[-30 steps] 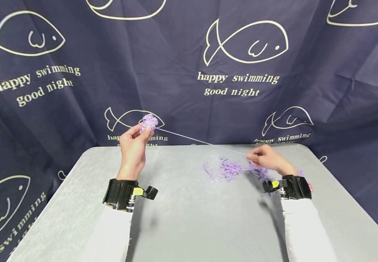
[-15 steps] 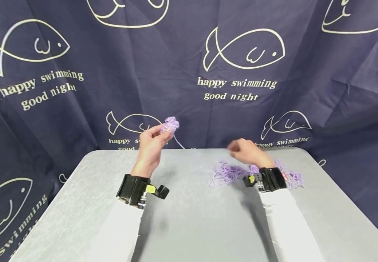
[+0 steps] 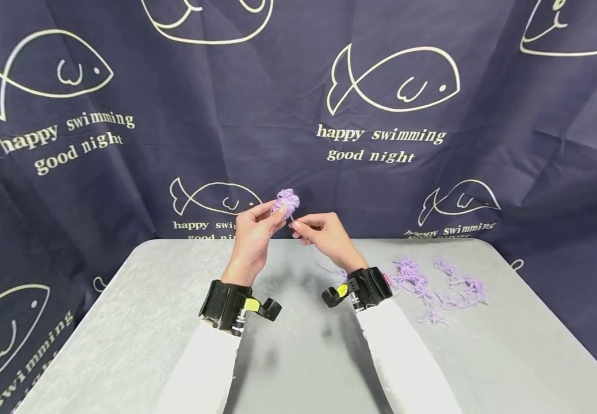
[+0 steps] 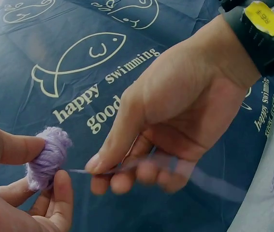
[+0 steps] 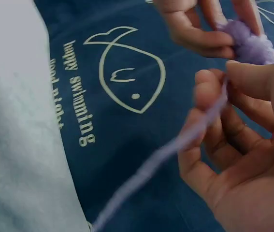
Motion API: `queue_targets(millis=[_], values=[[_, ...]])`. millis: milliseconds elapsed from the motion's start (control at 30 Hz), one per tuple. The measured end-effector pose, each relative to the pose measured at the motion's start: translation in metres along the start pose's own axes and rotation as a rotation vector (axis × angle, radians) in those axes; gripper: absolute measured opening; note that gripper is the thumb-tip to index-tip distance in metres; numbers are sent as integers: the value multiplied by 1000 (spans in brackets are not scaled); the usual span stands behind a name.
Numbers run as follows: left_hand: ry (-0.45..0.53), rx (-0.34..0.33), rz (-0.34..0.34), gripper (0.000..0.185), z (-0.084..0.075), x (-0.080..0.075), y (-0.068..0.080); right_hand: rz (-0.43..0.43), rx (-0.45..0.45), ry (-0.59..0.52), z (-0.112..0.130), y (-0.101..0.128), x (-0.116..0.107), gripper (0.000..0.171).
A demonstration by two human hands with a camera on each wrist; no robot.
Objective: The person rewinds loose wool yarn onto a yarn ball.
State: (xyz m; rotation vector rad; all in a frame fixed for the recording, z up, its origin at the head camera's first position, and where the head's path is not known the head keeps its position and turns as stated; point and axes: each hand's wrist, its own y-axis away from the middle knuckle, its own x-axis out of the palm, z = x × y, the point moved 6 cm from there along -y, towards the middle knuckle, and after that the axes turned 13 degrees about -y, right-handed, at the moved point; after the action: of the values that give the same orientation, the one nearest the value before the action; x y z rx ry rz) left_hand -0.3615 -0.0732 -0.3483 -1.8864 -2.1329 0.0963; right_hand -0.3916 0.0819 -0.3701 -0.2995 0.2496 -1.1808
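Grey table point(image 3: 138, 322) with rounded corners — loose purple yarn on its right half.

The table's top is a mottled light grey and stands against a dark blue cloth backdrop point(image 3: 536, 144) printed with fish outlines. A tangle of loose purple yarn point(image 3: 435, 284) lies spread on the surface towards the far right corner — thin strands looped over one another, some trailing towards the table's middle. Soft shadows fall on the grey top near its centre. In the right wrist view a pale edge of the table point(image 5: 16, 145) shows at the left.
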Motion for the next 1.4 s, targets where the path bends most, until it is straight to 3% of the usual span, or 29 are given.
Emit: queue_targets(millis=[200, 467, 567, 733, 867, 1000, 1067, 1133, 1267, 1400], values=[[18, 16, -61, 33, 4, -7, -1, -42, 27, 24, 8, 13, -21, 20], [-17, 42, -173, 32, 10, -26, 1, -82, 32, 271, 20, 37, -51, 10], [-24, 38, -201, 31, 12, -31, 2, -85, 40, 348, 21, 45, -52, 7], [-70, 61, -199, 31, 11, -34, 1, -3, 24, 513, 31, 51, -38, 5], [-222, 129, -206, 30, 7, -39, 2, 12, -22, 541, 44, 54, -30, 5], [-538, 220, -212, 28, 1, -43, 3, -17, -89, 484, 55, 57, -31, 8], [-690, 256, -179, 27, -1, -42, 3, -28, -115, 426, 58, 58, -33, 10], [-797, 268, -95, 26, -1, -39, 3, -47, -150, 361, 60, 57, -36, 10], [-884, 217, 178, 23, 4, -30, 4, -140, -246, 235, 63, 57, -46, 10], [-901, 183, 466, 22, 10, -22, 10, -276, -349, 156, 64, 55, -57, 11]])
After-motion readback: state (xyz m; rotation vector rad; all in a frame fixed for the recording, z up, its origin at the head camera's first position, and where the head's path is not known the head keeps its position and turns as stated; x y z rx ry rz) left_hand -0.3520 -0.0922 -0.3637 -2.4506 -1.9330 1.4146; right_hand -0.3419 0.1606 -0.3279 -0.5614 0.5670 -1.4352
